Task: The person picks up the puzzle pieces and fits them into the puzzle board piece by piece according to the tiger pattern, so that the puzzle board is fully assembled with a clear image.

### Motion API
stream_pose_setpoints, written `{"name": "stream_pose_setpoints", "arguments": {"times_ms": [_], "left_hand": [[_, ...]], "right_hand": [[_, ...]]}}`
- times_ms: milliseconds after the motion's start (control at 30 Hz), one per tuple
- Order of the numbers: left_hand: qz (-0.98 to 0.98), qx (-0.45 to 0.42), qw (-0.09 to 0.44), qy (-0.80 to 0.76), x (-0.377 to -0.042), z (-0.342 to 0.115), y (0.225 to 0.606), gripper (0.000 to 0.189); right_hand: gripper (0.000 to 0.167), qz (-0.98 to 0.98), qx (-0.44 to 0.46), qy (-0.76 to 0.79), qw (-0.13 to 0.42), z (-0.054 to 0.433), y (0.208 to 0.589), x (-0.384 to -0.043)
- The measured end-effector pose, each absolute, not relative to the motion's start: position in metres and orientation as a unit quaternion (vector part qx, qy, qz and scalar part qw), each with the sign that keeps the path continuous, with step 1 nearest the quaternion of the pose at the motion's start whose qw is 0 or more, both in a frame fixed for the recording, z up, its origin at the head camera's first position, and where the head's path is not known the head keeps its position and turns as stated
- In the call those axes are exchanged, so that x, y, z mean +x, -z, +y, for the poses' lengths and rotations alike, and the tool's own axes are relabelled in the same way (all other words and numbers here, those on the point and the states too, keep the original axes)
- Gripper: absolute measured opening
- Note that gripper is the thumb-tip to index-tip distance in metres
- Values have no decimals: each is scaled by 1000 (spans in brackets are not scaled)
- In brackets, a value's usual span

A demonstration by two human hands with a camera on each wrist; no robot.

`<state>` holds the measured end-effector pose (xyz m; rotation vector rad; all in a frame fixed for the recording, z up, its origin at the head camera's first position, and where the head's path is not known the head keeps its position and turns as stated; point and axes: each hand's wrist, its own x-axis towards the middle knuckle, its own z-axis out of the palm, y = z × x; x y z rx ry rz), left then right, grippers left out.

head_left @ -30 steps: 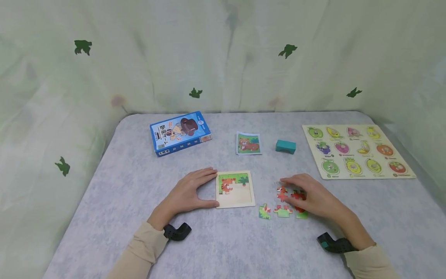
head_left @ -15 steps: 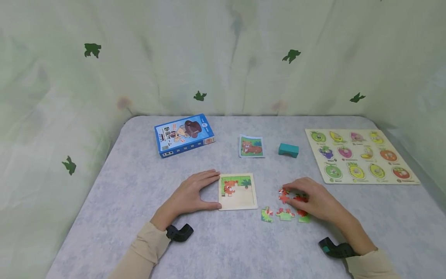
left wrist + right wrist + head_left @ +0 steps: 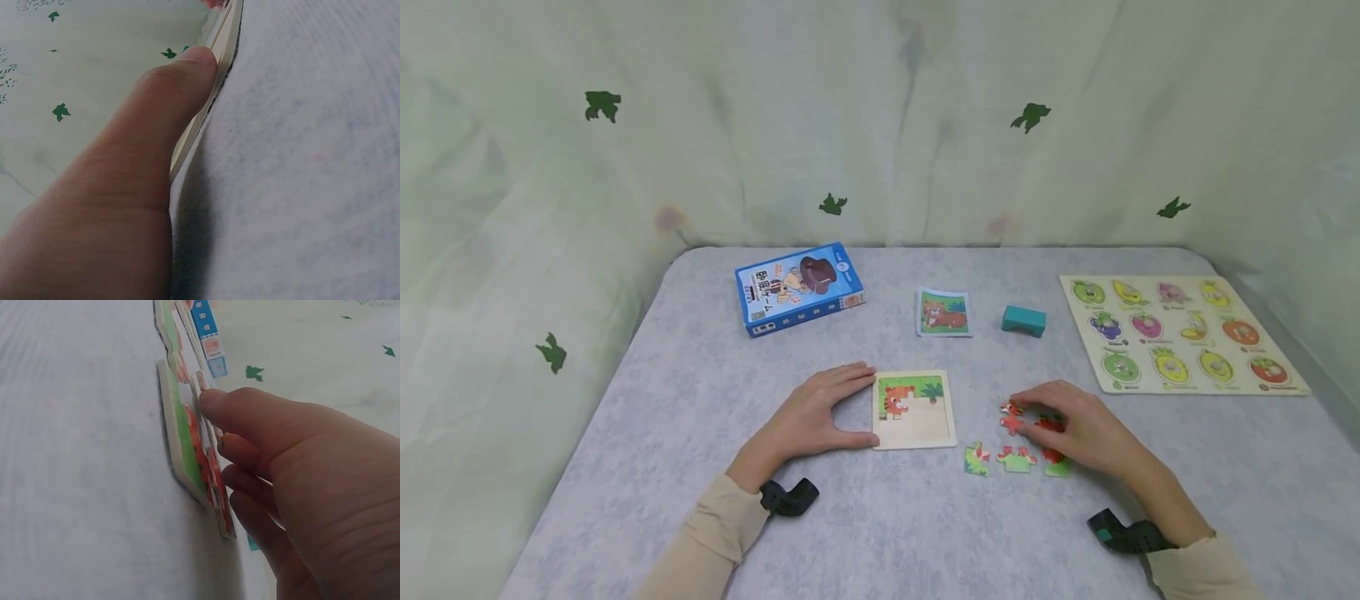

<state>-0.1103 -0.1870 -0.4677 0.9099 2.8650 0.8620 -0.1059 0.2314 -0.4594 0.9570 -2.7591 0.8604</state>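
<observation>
My left hand (image 3: 808, 419) lies at the left side of a square wooden puzzle tray (image 3: 951, 425), fingers at its upper corner and thumb (image 3: 187, 75) at its lower corner. Part of an orange tiger picture fills the tray's top and left. To its right, my right hand (image 3: 1075, 425) pinches a small orange puzzle piece (image 3: 1011, 423) between thumb (image 3: 219, 403) and index finger, low over the table. Beneath that hand are red pieces (image 3: 1054, 454), partly hidden. A green-and-red piece (image 3: 977, 459) and another green-and-red piece (image 3: 1017, 460) lie in front.
Farther back are a blue game box (image 3: 801, 287), a bear picture card (image 3: 943, 312) and a teal block (image 3: 1024, 320). A fruit puzzle board (image 3: 1183, 337) lies at the right. A pale curtain (image 3: 880, 125) hangs behind the table.
My right thumb and index finger have closed in on the orange piece, which was uncovered between them a second ago. My left hand stays at the tray. The head view has shifted slightly.
</observation>
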Motion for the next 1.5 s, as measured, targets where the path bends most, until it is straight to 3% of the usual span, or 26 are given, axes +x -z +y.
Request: {"name": "stream_pose_setpoints", "arguments": {"times_ms": [1500], "left_hand": [[922, 289, 8, -256, -108, -183, 467, 96]], "right_hand": [[37, -886, 344, -303, 67, 215, 438, -116]]}}
